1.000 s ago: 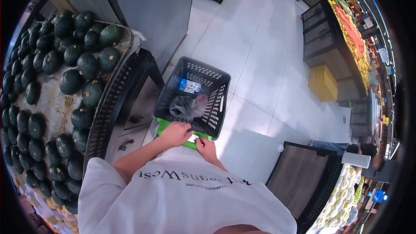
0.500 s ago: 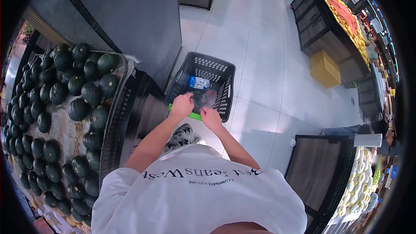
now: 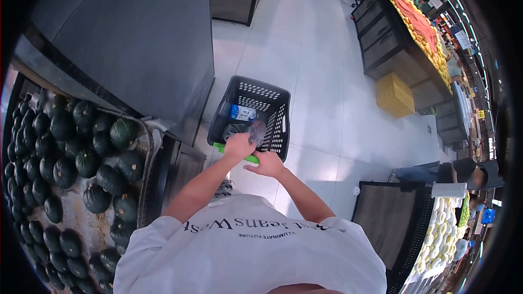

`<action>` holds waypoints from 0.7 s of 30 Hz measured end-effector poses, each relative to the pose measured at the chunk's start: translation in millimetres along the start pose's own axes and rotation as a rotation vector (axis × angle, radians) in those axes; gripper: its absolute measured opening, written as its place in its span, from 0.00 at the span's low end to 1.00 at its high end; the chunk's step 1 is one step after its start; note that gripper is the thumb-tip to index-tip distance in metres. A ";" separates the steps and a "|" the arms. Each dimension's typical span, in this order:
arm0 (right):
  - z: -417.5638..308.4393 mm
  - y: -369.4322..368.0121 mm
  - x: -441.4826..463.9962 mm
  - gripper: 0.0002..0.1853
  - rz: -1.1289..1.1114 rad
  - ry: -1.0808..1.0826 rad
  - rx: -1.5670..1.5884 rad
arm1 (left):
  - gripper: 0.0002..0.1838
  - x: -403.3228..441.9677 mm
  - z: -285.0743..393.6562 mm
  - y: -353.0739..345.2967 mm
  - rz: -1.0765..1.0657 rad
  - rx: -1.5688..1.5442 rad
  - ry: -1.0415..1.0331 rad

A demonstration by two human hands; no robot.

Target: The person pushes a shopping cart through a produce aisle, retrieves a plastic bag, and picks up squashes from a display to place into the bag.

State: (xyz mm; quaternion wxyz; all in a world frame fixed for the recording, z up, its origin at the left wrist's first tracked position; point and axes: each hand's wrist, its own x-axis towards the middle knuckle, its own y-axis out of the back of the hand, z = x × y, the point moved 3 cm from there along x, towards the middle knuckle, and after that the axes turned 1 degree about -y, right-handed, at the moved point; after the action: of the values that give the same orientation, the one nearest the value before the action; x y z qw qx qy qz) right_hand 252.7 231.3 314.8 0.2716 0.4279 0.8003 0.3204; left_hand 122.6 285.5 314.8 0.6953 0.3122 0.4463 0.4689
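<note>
A black shopping basket point(image 3: 280, 95) with perforated walls and a green handle point(image 3: 219, 147) is in front of my body. My left hand point(image 3: 239, 148) is closed over the middle of the handle, its fingers partly hidden. My right hand point(image 3: 268, 164) curls round the handle's right end, thumb on the near side. Inside the basket lie a blue-and-white package point(image 3: 243, 112) and, close to my left fingers, a clear plastic bag point(image 3: 257, 132) with something dark in it that I cannot make out.
Dark green pumpkins point(image 3: 87, 162) fill a stand at the left, beside a tall grey panel point(image 3: 136, 38). A yellow crate point(image 3: 395, 96) stands by a fruit display on the right. Nearer, a dark stand point(image 3: 381, 223) holds pale produce; a person point(image 3: 436, 173) is beyond it.
Both hands have moved from the plastic bag onto the green handle, and the bag now rests in the basket. The pumpkin stand has shifted down in view.
</note>
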 end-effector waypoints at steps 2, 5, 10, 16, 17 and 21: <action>21.8 -4.7 20.7 0.22 -0.121 -0.009 -0.008 | 0.19 15.8 2.9 4.4 -0.008 -0.028 -0.045; 47.5 -9.5 48.7 0.18 -0.216 0.005 0.138 | 0.22 41.2 1.7 4.4 -0.036 -0.053 -0.100; 72.3 1.9 79.4 0.19 -0.240 -0.144 0.240 | 0.26 84.3 2.7 8.1 -0.196 -0.032 -0.110; 92.8 28.5 112.0 0.21 -0.311 -0.280 0.285 | 0.26 131.7 8.6 8.2 -0.218 -0.019 -0.040; 94.2 37.6 117.6 0.20 -0.385 -0.375 0.360 | 0.24 140.0 9.4 9.8 -0.194 -0.035 -0.018; 112.4 52.6 143.1 0.20 -0.451 -0.408 0.445 | 0.24 171.4 18.8 18.2 -0.172 -0.015 -0.032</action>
State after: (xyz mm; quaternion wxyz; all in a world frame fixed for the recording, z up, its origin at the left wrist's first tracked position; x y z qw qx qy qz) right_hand 289.7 408.3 258.2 0.3897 0.3443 0.8539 -0.0211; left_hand 160.6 451.4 281.7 0.7425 0.2747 0.4568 0.4057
